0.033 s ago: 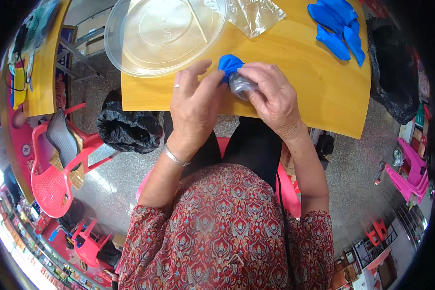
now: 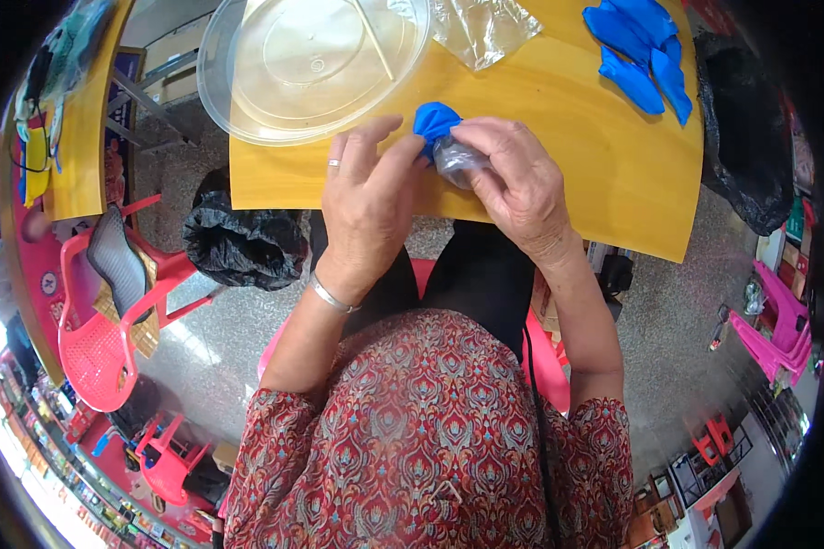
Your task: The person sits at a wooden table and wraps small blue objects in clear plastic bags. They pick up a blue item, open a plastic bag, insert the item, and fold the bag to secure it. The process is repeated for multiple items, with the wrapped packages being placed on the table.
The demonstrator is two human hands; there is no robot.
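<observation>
Right-hand grip: the thumb and fingers of the right hand pinch crumpled clear plastic film, at the upper centre of the frame.
Left-hand grip: the left hand is half curled, thumb and index finger at the left edge of the blue bundle; whether they press on it cannot be told.
Blue bundle: gathered and rounded, just above the clear film and touching it, between the two hands.
Wrist and finger: a silver bracelet and a ring on the left arm and hand.
Clothing: a red patterned top fills the lower centre.
Yellow table: its top spreads beneath the hands.
Clear round tub: its rim overhangs the table's left edge, upper left of centre; a thin pale stick lies across it.
Flat clear bag: at the top centre, beside the tub.
Loose blue pieces: clustered at upper right.
Black bags: one left of the table, one at its right edge.
Pink chair: far left.
</observation>
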